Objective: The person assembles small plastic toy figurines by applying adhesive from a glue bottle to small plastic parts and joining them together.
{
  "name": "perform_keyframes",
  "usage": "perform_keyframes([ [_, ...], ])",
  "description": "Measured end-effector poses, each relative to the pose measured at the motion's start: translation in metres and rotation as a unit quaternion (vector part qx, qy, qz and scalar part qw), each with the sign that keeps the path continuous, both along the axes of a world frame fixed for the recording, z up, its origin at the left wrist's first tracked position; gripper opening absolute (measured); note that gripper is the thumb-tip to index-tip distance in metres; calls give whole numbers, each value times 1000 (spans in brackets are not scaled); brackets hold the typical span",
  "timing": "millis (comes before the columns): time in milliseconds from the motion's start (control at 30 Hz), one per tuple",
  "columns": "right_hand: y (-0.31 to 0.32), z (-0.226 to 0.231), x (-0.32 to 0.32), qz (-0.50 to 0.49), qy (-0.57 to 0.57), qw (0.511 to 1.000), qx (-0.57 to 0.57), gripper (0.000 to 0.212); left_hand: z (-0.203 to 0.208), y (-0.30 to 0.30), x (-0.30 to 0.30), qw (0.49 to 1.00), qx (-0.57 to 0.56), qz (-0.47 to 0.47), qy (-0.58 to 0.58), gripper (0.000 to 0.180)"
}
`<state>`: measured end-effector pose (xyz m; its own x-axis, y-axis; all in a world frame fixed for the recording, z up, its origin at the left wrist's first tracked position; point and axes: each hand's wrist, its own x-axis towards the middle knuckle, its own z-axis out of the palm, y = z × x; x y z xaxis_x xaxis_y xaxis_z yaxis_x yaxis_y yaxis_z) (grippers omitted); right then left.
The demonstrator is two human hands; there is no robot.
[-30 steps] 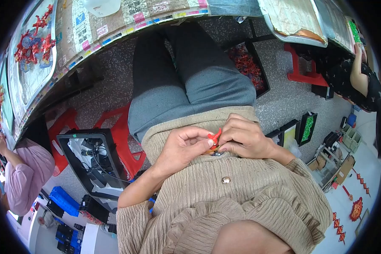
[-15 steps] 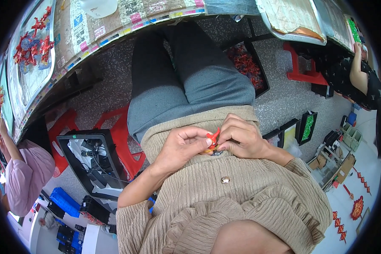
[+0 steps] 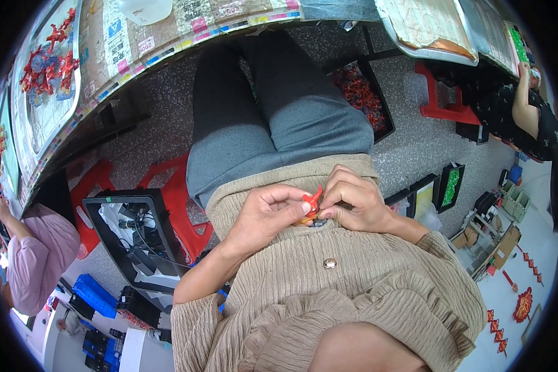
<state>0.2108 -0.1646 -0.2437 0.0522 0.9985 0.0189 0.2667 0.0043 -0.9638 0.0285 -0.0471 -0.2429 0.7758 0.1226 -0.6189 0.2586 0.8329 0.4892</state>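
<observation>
A small red piece [image 3: 312, 202], with a slender pointed end directed away from the wearer and a yellowish part at its near end, is held above the lap, in front of the beige top [image 3: 366, 266]. The left hand [image 3: 268, 212] pinches it between thumb and forefinger. The right hand [image 3: 355, 201] lies just beside it with fingers curled and thumb and forefinger nearly together at its side; whether these tips grip it cannot be told. Beyond the hands extend the grey trousers [image 3: 319, 127], the legs passing beneath a table [image 3: 161, 34]. On the floor, a black bin [image 3: 385, 106] of red pieces stands to the right and a black crate [image 3: 133, 198] containing cables to the left. At upper left, a tray [image 3: 49, 116] bears red and translucent bluish pieces. Co-workers sit at either margin, in pink [image 3: 53, 239] and in dark patterned clothing [image 3: 502, 118].
</observation>
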Motion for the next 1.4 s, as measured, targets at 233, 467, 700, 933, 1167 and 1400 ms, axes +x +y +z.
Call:
perform_keyframes([
  [233,-1,-1,-2,-3,0,1000,22,19,1,-1,-1,1000,19,-11,-7,21],
  [467,0,-2,-2,10,-13,999,28,21,0,-3,-1,1000,10,5,-12,21],
  [700,-4,-5,-4,-2,-26,998,61,22,0,-3,0,1000,0,4,-9,22],
  [933,0,-1,-4,14,-27,999,29,22,-3,-5,-2,1000,9,2,-6,21],
  [1167,-1,1,-2,12,4,1000,-16,19,-3,-5,-4,1000,9,0,-20,22],
  [1400,-2,0,1,3,25,1000,-6,17,-5,-7,-6,999,15,6,-49,23],
])
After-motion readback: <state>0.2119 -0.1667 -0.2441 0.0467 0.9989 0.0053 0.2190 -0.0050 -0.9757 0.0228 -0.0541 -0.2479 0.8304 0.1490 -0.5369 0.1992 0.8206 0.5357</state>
